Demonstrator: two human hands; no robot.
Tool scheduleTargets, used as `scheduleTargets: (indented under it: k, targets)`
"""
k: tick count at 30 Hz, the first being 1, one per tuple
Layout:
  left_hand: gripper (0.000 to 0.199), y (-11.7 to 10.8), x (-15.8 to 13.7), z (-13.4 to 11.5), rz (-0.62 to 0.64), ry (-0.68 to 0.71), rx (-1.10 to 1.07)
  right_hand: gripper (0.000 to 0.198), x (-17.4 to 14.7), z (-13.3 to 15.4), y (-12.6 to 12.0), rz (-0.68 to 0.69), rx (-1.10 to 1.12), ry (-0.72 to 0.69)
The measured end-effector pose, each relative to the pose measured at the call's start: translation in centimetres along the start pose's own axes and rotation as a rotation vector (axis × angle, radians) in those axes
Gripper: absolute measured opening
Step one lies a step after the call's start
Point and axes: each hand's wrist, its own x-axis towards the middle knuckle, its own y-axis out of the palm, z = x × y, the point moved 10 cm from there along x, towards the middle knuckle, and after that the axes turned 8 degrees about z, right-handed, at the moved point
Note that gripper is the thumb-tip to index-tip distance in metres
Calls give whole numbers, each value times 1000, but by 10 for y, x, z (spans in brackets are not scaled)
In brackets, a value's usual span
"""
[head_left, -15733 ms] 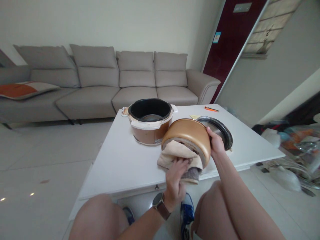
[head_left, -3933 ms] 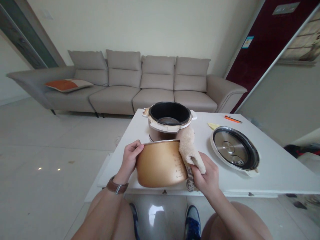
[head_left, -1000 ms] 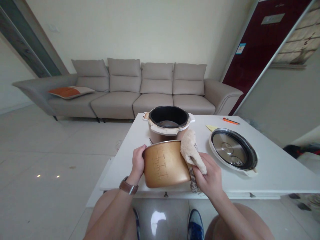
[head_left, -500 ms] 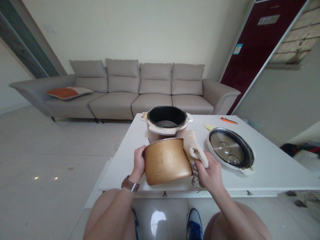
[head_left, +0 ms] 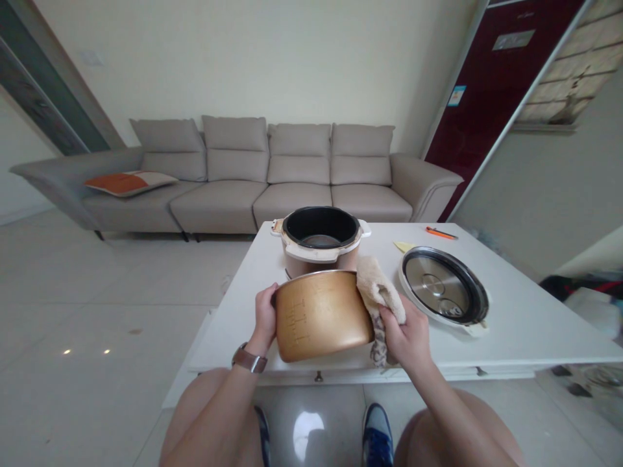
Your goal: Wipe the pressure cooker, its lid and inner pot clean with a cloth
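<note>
A gold-coloured inner pot (head_left: pixel 324 318) of a rice cooker is tilted on its side above the front of the table. My left hand (head_left: pixel 265 318) grips its left edge, the fingers partly hidden behind the rim. In my right hand (head_left: pixel 409 327) is a bunched cream cloth (head_left: pixel 378 292), pressed against the pot's right side. Just behind the pot stands the rice cooker body (head_left: pixel 318 256), its top uncovered and its inside black. The round cooker lid (head_left: pixel 440 285) lies to the right with its metal inner face up.
The white table (head_left: pixel 516 324) holds everything. Near its back right are an orange utility knife (head_left: pixel 441 233) and a yellow scrap (head_left: pixel 403 246). A grey sofa (head_left: pixel 296 194) with an orange cushion (head_left: pixel 129 183) stands behind. Drawer knobs (head_left: pixel 318 376) face my knees.
The pot has turned slightly in my hands, its markings shifting left. The cloth stays against its right side. The whole view has shifted a little.
</note>
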Motion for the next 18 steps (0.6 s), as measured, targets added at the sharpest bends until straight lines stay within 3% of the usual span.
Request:
scheduleTargets:
  k: [4,12,18]
  targets:
    - [35,-1,1,-1,-4,17,41,19,-3,16,1,19,-37,-124]
    - [32,-8,3,-20,-40,64,242,23,-4,22,11,63,-50,-170]
    - [27,-19,0,-10,-95,-17,61,26,-4,36,12,73,-34,-227]
